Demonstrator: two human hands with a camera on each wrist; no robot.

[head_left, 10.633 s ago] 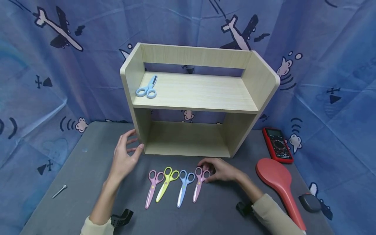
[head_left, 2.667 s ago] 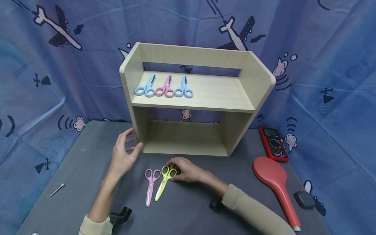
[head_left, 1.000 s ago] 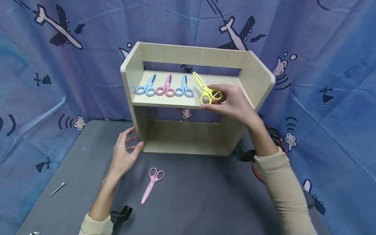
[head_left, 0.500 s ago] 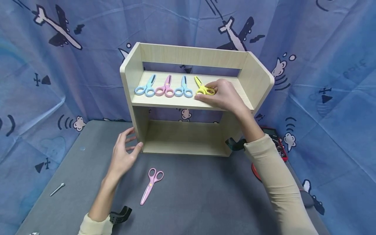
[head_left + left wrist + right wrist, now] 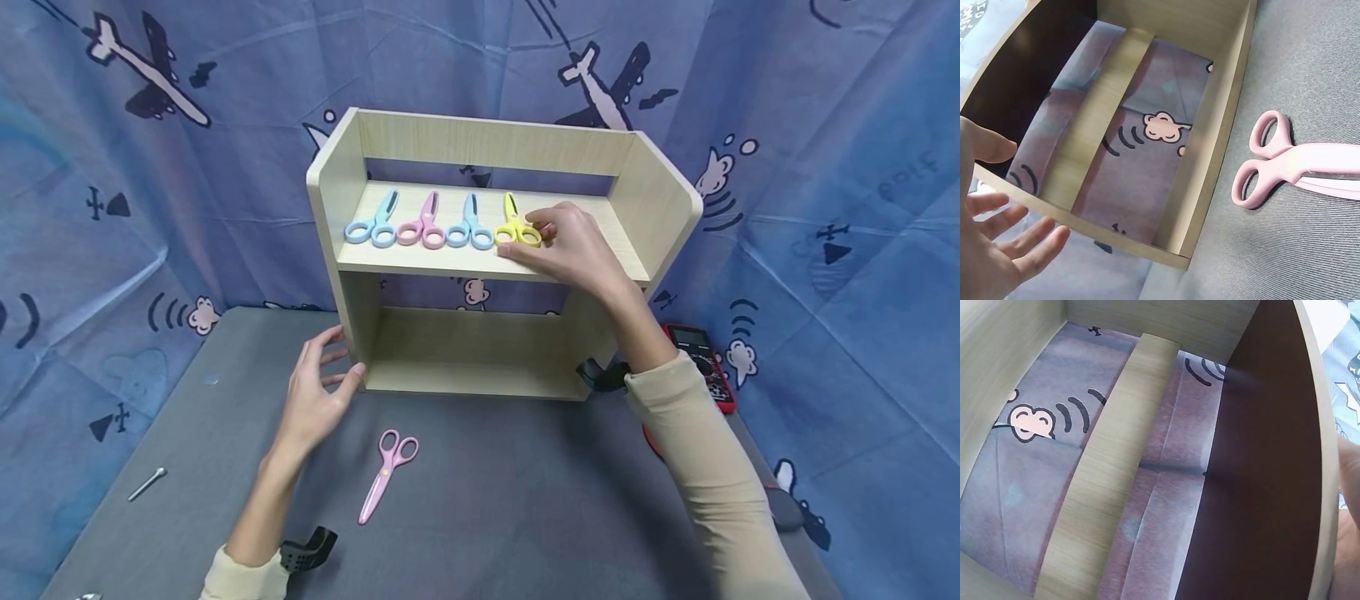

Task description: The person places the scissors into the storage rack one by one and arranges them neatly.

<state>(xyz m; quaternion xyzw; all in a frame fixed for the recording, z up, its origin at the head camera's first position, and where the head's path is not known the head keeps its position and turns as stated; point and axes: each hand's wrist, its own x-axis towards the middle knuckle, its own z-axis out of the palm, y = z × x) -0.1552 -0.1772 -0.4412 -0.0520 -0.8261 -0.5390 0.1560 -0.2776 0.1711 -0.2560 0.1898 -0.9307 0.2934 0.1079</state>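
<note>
On the upper board of a pale wooden two-tier shelf (image 5: 480,329), yellow scissors (image 5: 517,225) lie with blades pointing back. My right hand (image 5: 573,250) holds their handles between thumb and fingers; in the right wrist view only a sliver of the hand (image 5: 1349,550) shows past the shelf edge. To their left, in a row, are blue scissors (image 5: 470,223), pink scissors (image 5: 423,223) and another pair of blue scissors (image 5: 375,222). My left hand (image 5: 318,396), fingers spread, is at the shelf's left side panel. Pink scissors (image 5: 1285,159) lie on the grey table in front.
A red and black multimeter (image 5: 703,367) stands at the right, partly behind my right sleeve. A red object under the forearm is mostly hidden. A dark rounded object (image 5: 783,508) lies at the right edge. A small metal bolt (image 5: 147,484) is on the left side of the table.
My right hand took the yellow scissors from the table, lowered them onto the upper board and turned them straighter. Earlier, pink and blue scissors also went up there. The left hand stayed put.
</note>
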